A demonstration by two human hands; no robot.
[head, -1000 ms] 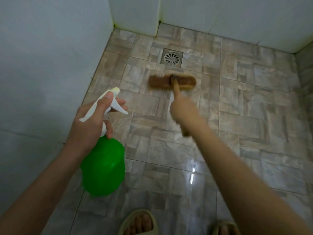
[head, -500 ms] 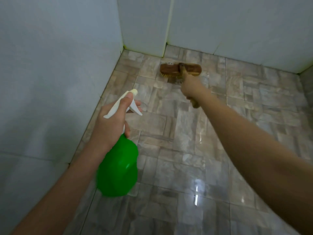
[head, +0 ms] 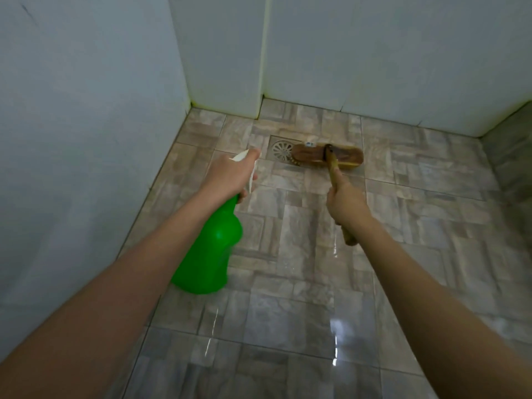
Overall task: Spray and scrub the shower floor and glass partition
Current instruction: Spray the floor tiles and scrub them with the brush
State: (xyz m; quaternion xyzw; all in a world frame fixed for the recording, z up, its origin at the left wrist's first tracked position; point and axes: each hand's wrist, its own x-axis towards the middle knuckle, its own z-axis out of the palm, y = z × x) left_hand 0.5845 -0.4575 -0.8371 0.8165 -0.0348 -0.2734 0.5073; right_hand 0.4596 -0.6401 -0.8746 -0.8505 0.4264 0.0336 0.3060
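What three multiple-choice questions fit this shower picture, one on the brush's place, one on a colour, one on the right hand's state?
1. Where is the brush head?
A. On the floor at the drain's right edge
B. Against the left wall
C. Lifted in the air
2. What colour is the spray bottle?
A. Blue
B. Green
C. Red
3. What is the right hand doing?
A. Hanging open
B. Pressing a wall
C. Gripping the brush handle

Answers: 1 A, the head lies on the tiles overlapping the drain's right side. 2 B, its body is bright green. 3 C, the hand wraps round the handle.
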